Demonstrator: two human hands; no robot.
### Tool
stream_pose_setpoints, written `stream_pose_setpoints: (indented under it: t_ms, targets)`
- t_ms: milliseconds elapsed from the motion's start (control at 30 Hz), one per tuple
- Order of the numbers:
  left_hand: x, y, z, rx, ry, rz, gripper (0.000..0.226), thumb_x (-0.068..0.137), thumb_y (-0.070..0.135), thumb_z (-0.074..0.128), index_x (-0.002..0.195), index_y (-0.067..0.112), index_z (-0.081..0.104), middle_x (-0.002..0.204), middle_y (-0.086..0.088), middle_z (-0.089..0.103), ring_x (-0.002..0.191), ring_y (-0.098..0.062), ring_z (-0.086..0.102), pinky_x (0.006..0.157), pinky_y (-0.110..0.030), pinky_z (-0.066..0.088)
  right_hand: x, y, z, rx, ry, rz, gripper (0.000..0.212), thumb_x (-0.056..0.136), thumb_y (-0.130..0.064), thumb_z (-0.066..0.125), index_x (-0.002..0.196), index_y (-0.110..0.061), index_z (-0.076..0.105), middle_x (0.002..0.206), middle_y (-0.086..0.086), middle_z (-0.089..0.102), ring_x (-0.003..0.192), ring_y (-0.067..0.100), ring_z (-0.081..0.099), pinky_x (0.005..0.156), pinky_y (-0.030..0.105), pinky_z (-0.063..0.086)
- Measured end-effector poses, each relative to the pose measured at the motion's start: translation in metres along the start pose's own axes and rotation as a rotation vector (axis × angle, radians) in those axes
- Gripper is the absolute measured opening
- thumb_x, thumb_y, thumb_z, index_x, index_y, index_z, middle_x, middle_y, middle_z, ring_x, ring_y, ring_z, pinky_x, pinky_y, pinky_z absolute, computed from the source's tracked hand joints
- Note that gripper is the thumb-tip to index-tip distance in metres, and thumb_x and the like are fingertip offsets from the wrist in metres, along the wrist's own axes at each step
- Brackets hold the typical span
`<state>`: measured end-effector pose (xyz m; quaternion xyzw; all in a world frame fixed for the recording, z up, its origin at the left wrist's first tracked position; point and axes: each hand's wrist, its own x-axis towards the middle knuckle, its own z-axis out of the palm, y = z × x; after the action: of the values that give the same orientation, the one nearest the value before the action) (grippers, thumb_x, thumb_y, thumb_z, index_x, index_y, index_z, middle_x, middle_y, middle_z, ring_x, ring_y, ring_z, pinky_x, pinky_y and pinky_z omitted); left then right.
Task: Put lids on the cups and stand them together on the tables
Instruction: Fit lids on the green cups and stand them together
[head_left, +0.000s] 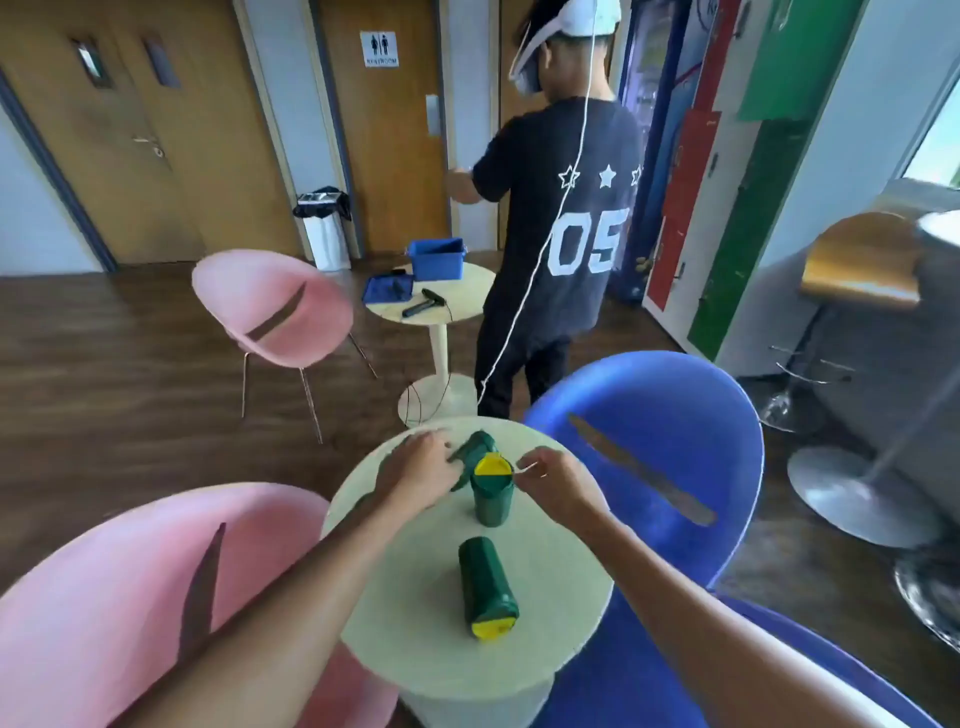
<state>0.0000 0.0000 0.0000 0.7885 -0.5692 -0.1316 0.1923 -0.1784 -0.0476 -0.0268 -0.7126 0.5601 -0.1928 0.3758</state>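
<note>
Three dark green cups are on a small round pale table (415, 618). One cup (491, 499) stands upright in the middle with a yellow lid (492, 464) on top. A second cup (475, 449) lies tilted behind it; my left hand (418, 470) rests on it, fingers around its side. My right hand (558, 480) is just right of the upright cup, its fingertips at the yellow lid's edge, holding nothing that I can see. A third cup (485, 584) with a yellow lid (491, 627) lies on its side near me.
A pink chair (104, 597) is at my left and a blue chair (670, 447) at my right. A person in a dark shirt (561, 218) stands beyond, beside another round table (457, 306) with a blue bin (436, 257). A second pink chair (275, 306) stands farther left.
</note>
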Motion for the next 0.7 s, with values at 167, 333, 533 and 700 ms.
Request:
stream_pose_setpoints:
  t_ms: [167,333,533,700]
  targets:
    - [0.021,-0.032,0.067,-0.049,-0.157,-0.071,0.027,0.086,0.023,0.058,0.111,0.019,0.068,0.114,-0.006,0.070,0.108,-0.032,0.063,0.084,-0.035,0.051,-0.004,0.090,0.086,-0.093,-0.271,0.128,0.054,0.076,0.004,0.056,0.127,-0.016,0.055,0.115,0.010,0.058,0.093,0.024,0.055,0.079,0.029,0.046]
    - [0.069,-0.063,0.124,-0.244,-0.232,-0.098,0.035,0.087,0.018,0.061,0.121,0.013,0.063,0.123,-0.011,0.066,0.113,-0.029,0.060,0.093,-0.034,0.048,-0.009,0.149,0.149,-0.055,-0.410,0.317,0.092,0.073,0.004,0.068,0.151,-0.019,0.024,0.143,0.020,0.039,0.124,0.038,0.049,0.083,0.033,0.049]
    - [0.124,-0.083,0.169,-0.509,-0.179,-0.135,0.052,0.082,0.026,0.067,0.131,0.013,0.054,0.124,-0.014,0.058,0.111,-0.030,0.057,0.097,-0.038,0.046,-0.006,0.169,0.187,0.253,-0.278,0.522,0.080,0.080,0.000,0.071,0.148,-0.015,0.031,0.138,0.005,0.047,0.118,0.021,0.048,0.097,0.028,0.040]
    - [0.151,-0.088,0.188,-0.700,-0.301,-0.178,0.062,0.081,0.026,0.067,0.139,0.018,0.047,0.135,-0.006,0.053,0.120,-0.018,0.051,0.101,-0.030,0.041,0.004,0.170,0.196,0.496,-0.132,0.616,0.066,0.080,0.000,0.074,0.138,-0.015,0.048,0.129,0.006,0.057,0.098,0.019,0.058,0.069,0.004,0.047]
